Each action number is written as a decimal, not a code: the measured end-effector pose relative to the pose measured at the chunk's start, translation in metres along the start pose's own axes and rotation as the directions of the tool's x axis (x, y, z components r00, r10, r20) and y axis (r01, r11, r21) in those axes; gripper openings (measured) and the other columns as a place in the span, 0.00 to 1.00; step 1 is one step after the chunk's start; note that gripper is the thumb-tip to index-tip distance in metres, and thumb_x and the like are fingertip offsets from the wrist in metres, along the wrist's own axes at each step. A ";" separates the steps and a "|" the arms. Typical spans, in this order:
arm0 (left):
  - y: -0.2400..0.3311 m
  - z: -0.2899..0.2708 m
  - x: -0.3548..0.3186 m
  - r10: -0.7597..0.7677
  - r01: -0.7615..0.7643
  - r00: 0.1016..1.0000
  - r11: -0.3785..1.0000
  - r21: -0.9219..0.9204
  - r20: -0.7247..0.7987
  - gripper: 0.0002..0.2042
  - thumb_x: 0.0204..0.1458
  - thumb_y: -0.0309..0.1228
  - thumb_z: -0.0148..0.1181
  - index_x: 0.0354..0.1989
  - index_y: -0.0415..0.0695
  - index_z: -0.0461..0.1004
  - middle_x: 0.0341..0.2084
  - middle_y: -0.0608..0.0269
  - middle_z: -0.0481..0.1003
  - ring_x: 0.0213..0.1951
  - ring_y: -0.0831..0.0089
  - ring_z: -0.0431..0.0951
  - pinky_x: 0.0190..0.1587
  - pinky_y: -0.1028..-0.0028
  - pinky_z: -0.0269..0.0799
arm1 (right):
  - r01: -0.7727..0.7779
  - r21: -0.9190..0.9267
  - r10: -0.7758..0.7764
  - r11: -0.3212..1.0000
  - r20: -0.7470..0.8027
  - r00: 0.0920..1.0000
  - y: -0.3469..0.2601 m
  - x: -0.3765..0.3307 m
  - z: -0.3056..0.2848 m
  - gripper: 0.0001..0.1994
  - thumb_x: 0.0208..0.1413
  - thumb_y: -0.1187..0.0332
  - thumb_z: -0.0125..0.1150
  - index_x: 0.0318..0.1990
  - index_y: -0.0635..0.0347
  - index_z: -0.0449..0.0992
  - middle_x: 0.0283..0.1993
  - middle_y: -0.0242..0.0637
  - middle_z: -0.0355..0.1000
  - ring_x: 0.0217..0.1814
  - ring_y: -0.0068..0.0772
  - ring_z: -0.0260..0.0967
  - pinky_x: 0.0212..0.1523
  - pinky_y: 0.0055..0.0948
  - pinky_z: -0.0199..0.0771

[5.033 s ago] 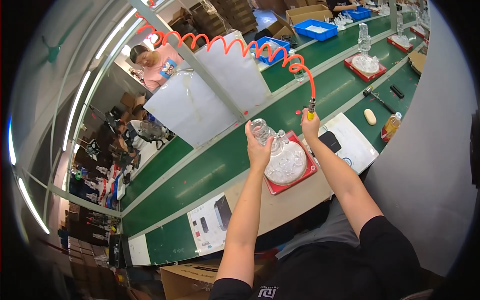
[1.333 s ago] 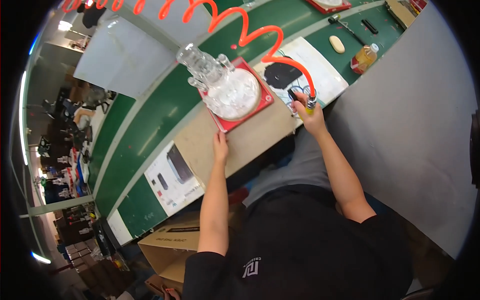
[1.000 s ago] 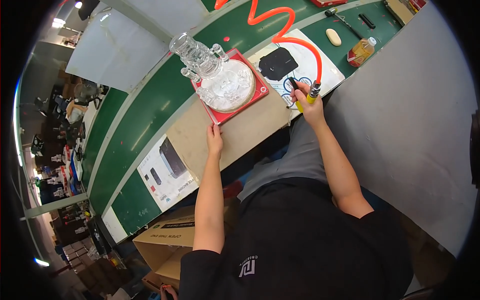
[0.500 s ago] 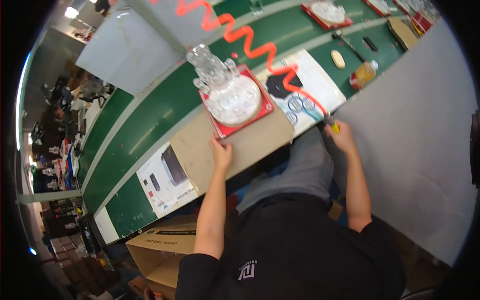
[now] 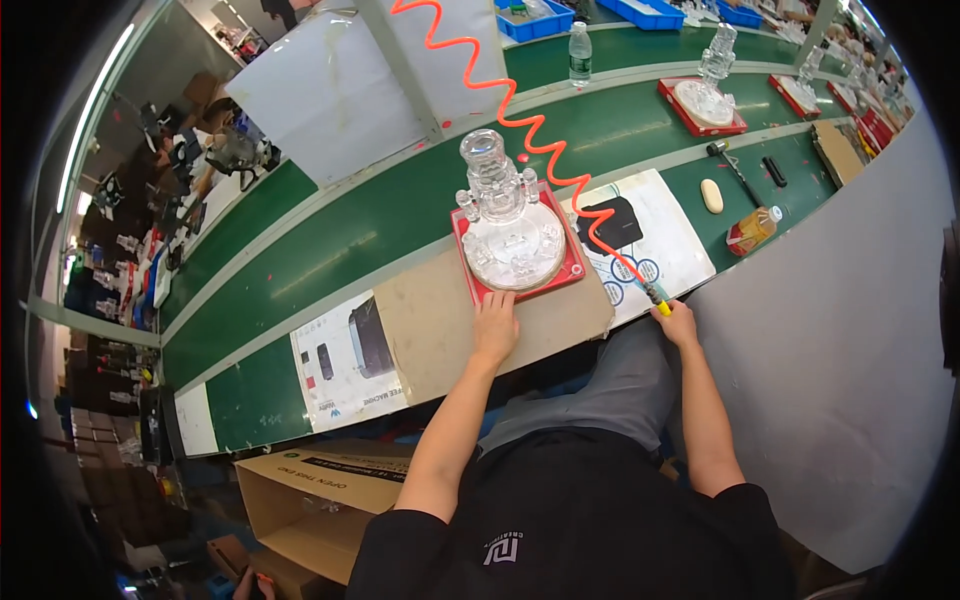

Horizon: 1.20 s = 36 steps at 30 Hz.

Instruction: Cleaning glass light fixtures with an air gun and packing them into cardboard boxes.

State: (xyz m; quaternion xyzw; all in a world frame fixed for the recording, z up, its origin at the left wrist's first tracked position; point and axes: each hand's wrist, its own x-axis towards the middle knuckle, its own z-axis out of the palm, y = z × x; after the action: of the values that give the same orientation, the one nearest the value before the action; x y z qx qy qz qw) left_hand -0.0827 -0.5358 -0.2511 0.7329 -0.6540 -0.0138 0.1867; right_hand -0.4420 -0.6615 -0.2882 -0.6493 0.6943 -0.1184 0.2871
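Green bench (image 5: 258,402); my left fingers (image 5: 491,304), unclenched, touch a red square tray (image 5: 554,283); my right hand (image 5: 678,324), now withdrawn, clamps a yellow hose-end (image 5: 664,309).

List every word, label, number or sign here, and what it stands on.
Wording is placed here, not copied.
Black shirt: pale logo and lettering.
Brown carton flap: dark lettering.
Left white panel: lettering near its lower edge.
Right white panel: blue circles, their lettering too small to read.
Amber drink bottle and clear bottle: labels too small to read.
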 end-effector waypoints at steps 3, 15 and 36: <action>-0.012 0.002 -0.008 0.069 -0.069 0.998 0.998 -0.010 -0.014 0.22 0.40 0.27 0.64 0.46 0.41 0.69 0.43 0.57 0.68 0.47 0.58 0.68 0.49 0.61 0.65 | -0.007 0.009 0.006 1.000 0.063 0.998 -0.007 -0.005 -0.007 0.22 0.45 0.52 0.69 0.40 0.63 0.78 0.36 0.49 0.77 0.40 0.49 0.75 0.41 0.41 0.72; -0.133 -0.112 -0.103 -0.031 -0.005 0.992 0.959 0.282 0.125 0.17 0.45 0.41 0.64 0.40 0.44 0.74 0.41 0.58 0.74 0.47 0.60 0.72 0.45 0.60 0.67 | 0.492 0.397 -0.446 0.775 -0.207 0.871 -0.130 -0.065 -0.027 0.15 0.48 0.75 0.66 0.44 0.63 0.72 0.43 0.40 0.70 0.45 0.37 0.71 0.46 0.33 0.71; -0.111 -0.268 -0.569 -0.944 0.777 -0.277 -0.112 -0.620 -0.177 0.31 0.51 0.37 0.63 0.59 0.36 0.58 0.56 0.42 0.66 0.57 0.50 0.67 0.58 0.60 0.62 | 0.377 0.910 -0.978 0.172 0.203 -0.043 -0.407 -0.128 0.033 0.41 0.22 0.52 0.81 0.47 0.63 0.68 0.42 0.41 0.70 0.46 0.37 0.71 0.50 0.36 0.70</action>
State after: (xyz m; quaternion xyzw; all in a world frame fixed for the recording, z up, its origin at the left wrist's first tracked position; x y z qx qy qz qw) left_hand 0.0123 0.0899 -0.1621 0.8894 0.2152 0.0005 0.4033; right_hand -0.0858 -0.5833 -0.0648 -0.7429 -0.1079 -0.1573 0.6417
